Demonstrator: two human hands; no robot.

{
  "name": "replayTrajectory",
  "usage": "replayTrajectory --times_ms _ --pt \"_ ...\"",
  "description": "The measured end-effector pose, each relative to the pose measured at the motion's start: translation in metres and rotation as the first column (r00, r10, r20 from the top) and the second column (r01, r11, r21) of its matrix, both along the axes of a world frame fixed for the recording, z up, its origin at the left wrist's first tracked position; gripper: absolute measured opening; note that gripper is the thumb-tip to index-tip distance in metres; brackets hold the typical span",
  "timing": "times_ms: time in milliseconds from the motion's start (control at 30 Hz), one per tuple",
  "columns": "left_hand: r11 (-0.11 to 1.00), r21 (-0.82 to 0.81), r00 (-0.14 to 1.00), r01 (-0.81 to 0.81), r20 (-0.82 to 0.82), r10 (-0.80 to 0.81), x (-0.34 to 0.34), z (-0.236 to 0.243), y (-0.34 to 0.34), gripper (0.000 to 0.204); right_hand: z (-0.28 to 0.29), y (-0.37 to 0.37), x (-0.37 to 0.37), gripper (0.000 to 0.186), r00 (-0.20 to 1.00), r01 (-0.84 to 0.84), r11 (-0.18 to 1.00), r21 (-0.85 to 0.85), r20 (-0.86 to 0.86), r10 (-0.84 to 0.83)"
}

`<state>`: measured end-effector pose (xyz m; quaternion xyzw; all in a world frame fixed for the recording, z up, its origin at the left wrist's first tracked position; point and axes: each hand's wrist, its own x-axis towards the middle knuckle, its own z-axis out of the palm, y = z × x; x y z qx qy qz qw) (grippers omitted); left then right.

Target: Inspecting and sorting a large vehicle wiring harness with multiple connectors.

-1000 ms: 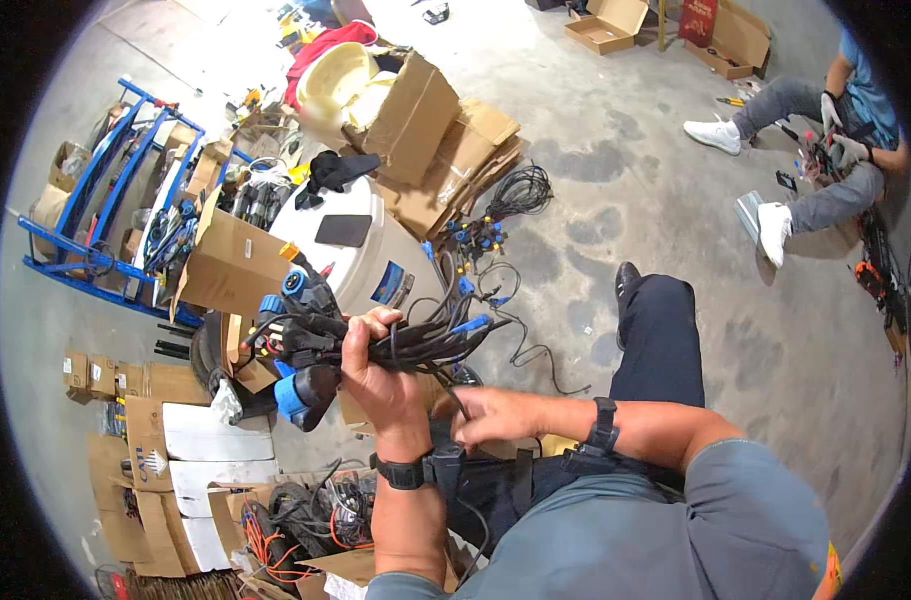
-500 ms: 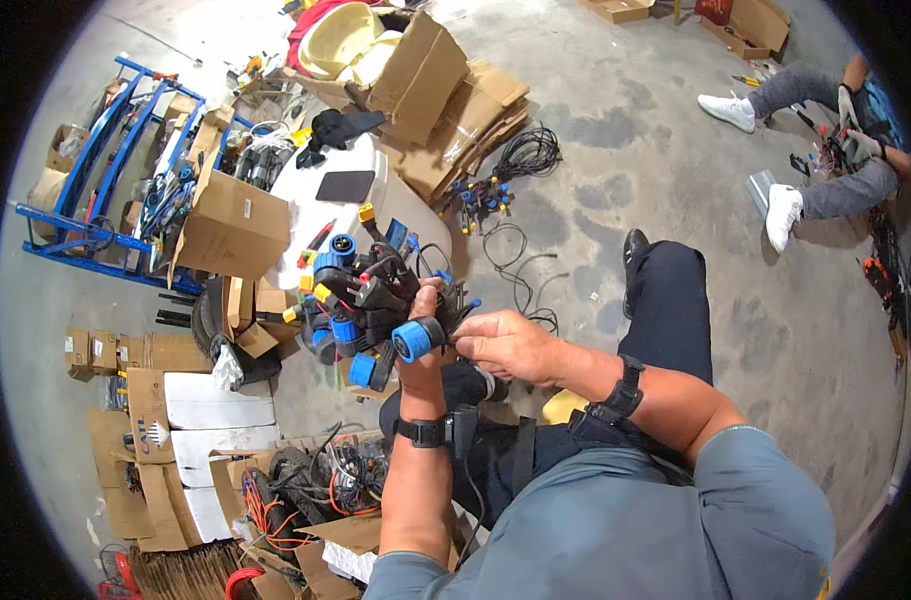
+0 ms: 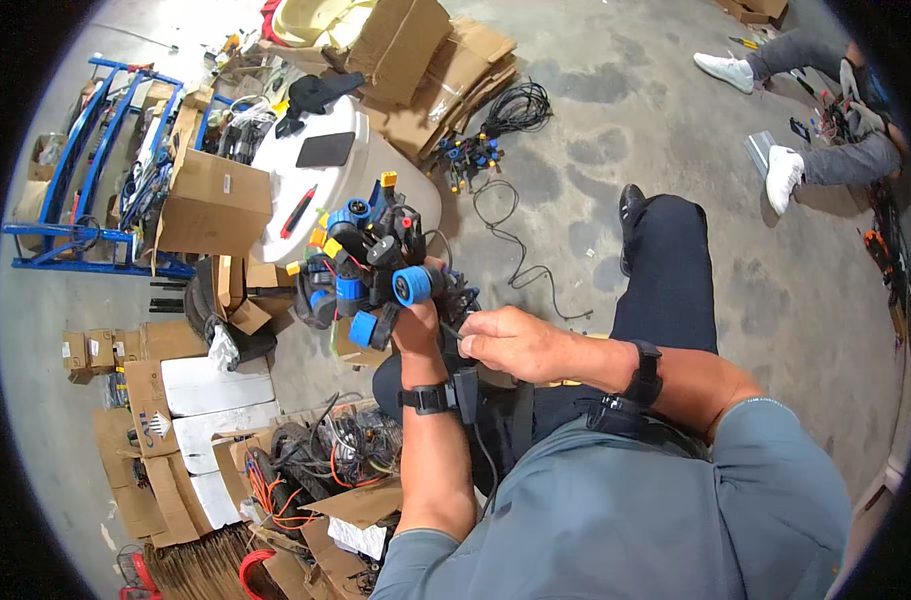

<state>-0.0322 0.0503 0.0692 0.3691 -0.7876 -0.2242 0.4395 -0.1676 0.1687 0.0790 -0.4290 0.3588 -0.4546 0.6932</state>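
A concrete floor is shown across the whole workspace. At its left a blue metal rack is loaded with parts, and at the far right a seated co-worker is seen with gloved hands among tangled wiring. Nearer, a white tub is flanked by an open cardboard box.

The cable bundle is held up in front of the tub, clear of the floor. It was held lengthwise a second ago; it has since been turned, so that the connector ends are now bunched upward and to the left. More of the tub's lid has been uncovered, and a red-and-black tool is shown whole there.

The bundle is gripped from below by the left hand, its fingers closed around the cables but largely hidden. By the right hand, brought close beside it, a thin dark cable appears to be pinched between thumb and forefinger. A blue round connector is left facing outward. As a judgement, the bundle is being steadied while that one strand is handled separately.
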Motion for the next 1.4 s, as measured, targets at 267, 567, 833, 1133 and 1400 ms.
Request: replayTrajectory --times_ms 267,567,833,1133,1400 --pt "0.805 0.593 0.849 -0.014 -0.419 0.323 -0.006 0.002 -0.007 0.008 0.016 0.003 -0.005 0.026 0.942 0.012 0.946 -0.324 -0.314 -0.120" --pt "0.833 0.534 0.686 0.143 -0.660 0.306 0.012 0.038 -0.019 0.021 -0.003 0.019 -0.003 0.022 0.962 -0.158 0.969 -0.192 -0.252 0.107" --pt "0.893 0.387 0.505 0.231 -0.832 0.229 0.039 0.032 -0.024 0.020 -0.068 0.017 0.002 0.020 0.872 -0.231 0.932 -0.280 -0.484 0.071" --pt "0.805 0.496 0.342 0.324 -0.855 0.389 0.038 0.001 -0.039 0.018 -0.100 0.024 -0.027 0.028 0.724 -0.348 0.915 -0.202 -0.679 0.125" --pt "0.634 0.664 0.420 0.395 -0.745 0.518 0.041 -0.021 -0.053 0.020 -0.069 -0.020 -0.049 0.034 0.784 -0.176 0.961 -0.215 -0.621 0.005"
